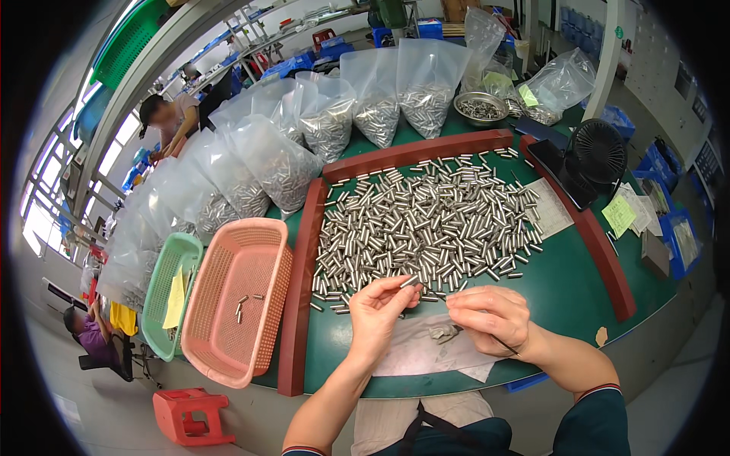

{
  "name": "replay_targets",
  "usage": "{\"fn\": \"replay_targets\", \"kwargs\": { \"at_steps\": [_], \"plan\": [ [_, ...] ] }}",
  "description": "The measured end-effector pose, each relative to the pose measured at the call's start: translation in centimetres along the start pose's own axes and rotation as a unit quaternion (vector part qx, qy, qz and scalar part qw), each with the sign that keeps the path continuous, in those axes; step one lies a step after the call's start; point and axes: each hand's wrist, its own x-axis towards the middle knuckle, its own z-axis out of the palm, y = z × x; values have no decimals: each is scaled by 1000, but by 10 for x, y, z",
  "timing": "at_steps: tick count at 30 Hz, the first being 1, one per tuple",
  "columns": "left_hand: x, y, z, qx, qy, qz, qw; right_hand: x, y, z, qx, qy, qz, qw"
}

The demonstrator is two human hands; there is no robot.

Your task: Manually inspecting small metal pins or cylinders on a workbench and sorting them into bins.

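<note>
My left hand (380, 312) pinches a short shiny metal cylinder (411, 282) between thumb and fingertips at the near edge of a wide pile of the same cylinders (426, 220). To its right, my right hand (493, 313) is closed around a thin dark rod-like tool (505, 346); its rear end shows below the palm, and its tip points toward the left hand. Below both hands a crumpled greyish cloth (443, 333) lies on a pale sheet (414, 357). A red-brown wooden frame (301, 304) borders the pile on the left, back and right.
Left of the frame stand a pink basket (199, 334) holding a few cylinders and a green basket (156, 323). Filled clear bags (277, 163) line the back and left. A metal bowl (480, 109), a black fan (597, 152) and a red stool (190, 416) surround the table. Two people sit at left.
</note>
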Motion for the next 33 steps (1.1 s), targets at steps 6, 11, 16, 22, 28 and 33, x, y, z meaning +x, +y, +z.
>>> {"fn": "replay_targets", "kwargs": {
  "at_steps": [6,11,16,22,28,33],
  "plan": [
    [0,1,0,-10,-5,-8,1000,-1,0,0,-14,-4,-5,1000],
    [1,-1,-1,-19,-18,-20,999,-4,1,1,-18,-24,4,1000],
    [-2,-1,1,-12,-42,-16,999,-6,4,8,-68,-63,-10,996],
    [1,0,-4,-71,-70,-81,992,-7,8,12,-94,-81,-37,992],
    [2,-4,-2,-97,-44,-94,990,-6,9,12,-74,-81,-64,992],
    [2,-4,-4,-129,20,-35,991,-9,5,17,-80,-86,-102,988]
  ]
}}
